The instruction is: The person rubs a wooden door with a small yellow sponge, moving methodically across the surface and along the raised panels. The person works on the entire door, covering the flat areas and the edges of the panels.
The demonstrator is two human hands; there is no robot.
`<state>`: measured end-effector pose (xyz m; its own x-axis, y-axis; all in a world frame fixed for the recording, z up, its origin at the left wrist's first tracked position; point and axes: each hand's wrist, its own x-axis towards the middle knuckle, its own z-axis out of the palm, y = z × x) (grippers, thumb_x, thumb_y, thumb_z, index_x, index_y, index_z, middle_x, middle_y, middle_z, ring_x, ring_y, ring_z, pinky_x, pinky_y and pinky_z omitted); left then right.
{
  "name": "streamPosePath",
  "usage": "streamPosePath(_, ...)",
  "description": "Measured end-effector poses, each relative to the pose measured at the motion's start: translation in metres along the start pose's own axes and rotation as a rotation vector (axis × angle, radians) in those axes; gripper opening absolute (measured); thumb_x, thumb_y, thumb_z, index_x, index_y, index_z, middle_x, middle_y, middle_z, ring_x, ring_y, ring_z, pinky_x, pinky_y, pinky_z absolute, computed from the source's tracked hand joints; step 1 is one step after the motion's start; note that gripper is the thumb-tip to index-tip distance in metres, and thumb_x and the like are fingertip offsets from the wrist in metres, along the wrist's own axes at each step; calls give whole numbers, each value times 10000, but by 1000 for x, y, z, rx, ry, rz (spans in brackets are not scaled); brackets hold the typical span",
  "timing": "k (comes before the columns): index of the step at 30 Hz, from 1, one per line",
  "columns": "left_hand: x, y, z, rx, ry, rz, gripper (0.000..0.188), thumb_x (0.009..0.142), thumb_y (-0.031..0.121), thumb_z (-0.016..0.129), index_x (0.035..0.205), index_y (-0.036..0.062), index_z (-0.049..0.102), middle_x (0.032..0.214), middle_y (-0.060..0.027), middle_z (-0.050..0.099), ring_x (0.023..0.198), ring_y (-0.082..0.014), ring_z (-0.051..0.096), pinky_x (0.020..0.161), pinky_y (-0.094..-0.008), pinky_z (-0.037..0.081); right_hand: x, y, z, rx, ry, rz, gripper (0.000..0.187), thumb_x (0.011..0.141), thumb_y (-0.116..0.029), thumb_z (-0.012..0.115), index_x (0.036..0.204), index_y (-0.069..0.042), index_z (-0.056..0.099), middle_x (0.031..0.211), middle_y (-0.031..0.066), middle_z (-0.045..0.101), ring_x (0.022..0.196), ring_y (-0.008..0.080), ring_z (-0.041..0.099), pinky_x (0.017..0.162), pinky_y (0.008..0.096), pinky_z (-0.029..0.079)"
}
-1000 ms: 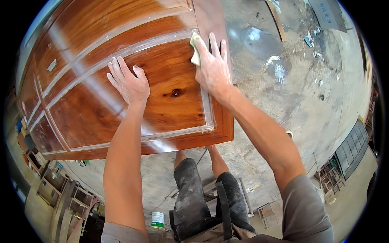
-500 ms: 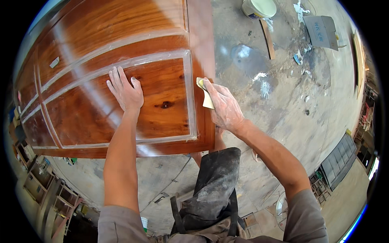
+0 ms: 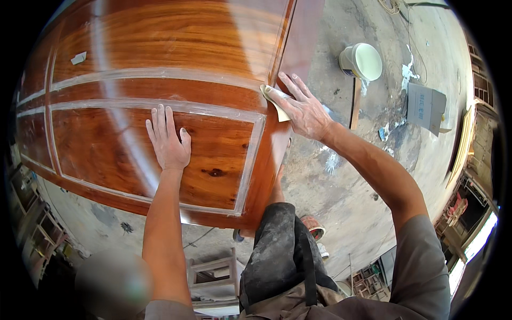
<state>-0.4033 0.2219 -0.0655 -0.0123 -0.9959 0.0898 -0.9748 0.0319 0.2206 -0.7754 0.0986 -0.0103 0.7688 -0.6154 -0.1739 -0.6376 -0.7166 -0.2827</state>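
Observation:
A glossy reddish-brown wooden door panel (image 3: 224,88) with whitish, dusty moulding lines (image 3: 213,108) spreads before me. My left hand (image 3: 172,144) lies flat on its surface, fingers stretched out, below one moulding strip. At the panel's right edge, my right hand (image 3: 308,114) pinches a pale yellow piece of sandpaper (image 3: 281,112) between thumb and fingers. The sandpaper touches the edge, and its grit side is hidden. Whitish dust coats both hands. A dark knot (image 3: 215,172) shows in the wood right of my left wrist.
A small pale scrap (image 3: 78,57) lies on the panel's far left. On the stained concrete floor to the right are a white bucket (image 3: 367,62), a wooden strip (image 3: 355,104) and a cardboard box (image 3: 425,108). A wooden stool (image 3: 213,274) stands near my legs.
My right hand has slid farther away along the panel's right edge with the sandpaper. My left hand stays flat in about the same spot. The whole view has shifted and turned.

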Motion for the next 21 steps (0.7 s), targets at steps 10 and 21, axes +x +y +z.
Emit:
streamPosePath(10,0,5,-1,-16,-11,-17,736,927,175,576,1614,15,364,1675,-199,371,1572,-412,301,1297,-591,201,52,11,0,36,2,-142,945,830,-81,754,1653,-152,294,1459,90,651,1593,361,270,1339,552,163)
streamPosePath(21,65,11,34,38,200,-742,666,1112,407,405,1616,-25,347,1695,-242,318,1593,-397,249,1295,-553,179,75,-17,8,252,13,-82,837,858,-50,689,1607,1,319,1450,185,633,1577,426,289,1310,599,182)
